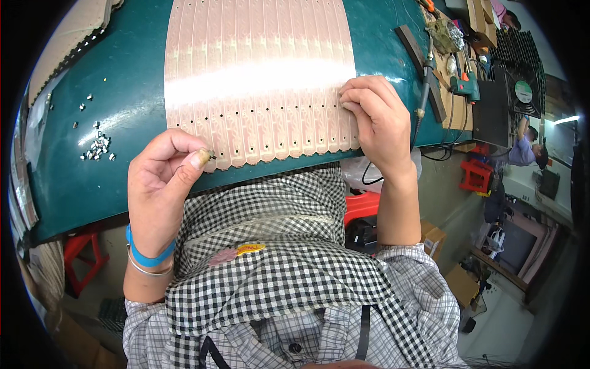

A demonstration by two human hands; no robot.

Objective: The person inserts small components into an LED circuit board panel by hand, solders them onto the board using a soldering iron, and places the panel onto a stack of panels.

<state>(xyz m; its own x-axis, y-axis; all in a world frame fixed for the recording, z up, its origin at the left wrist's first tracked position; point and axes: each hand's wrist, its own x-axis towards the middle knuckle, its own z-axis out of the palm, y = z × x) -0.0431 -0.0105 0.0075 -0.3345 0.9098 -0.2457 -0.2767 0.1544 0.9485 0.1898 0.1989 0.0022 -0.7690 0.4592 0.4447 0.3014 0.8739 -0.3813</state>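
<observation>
A wide panel of long, narrow pinkish circuit board strips [264,132], joined side by side, lies on the green table mat with bright glare across its middle. Near the panel's lower left corner, my left hand [166,163] pinches a small dark component [212,155] between thumb and forefinger, just over the end of a strip. A yellowish cover sits on one of that hand's fingertips. My right hand [381,120] is closed at the panel's right edge, its fingertips together over the outermost strip. What those fingers hold, if anything, is hidden.
Several small metallic components [98,146] lie loose on the green mat [132,67] at the left. A soldering iron [424,86] rests by a dark bar at the right, with cables around it. Beyond are a green tool [465,87] and a black fan [522,92].
</observation>
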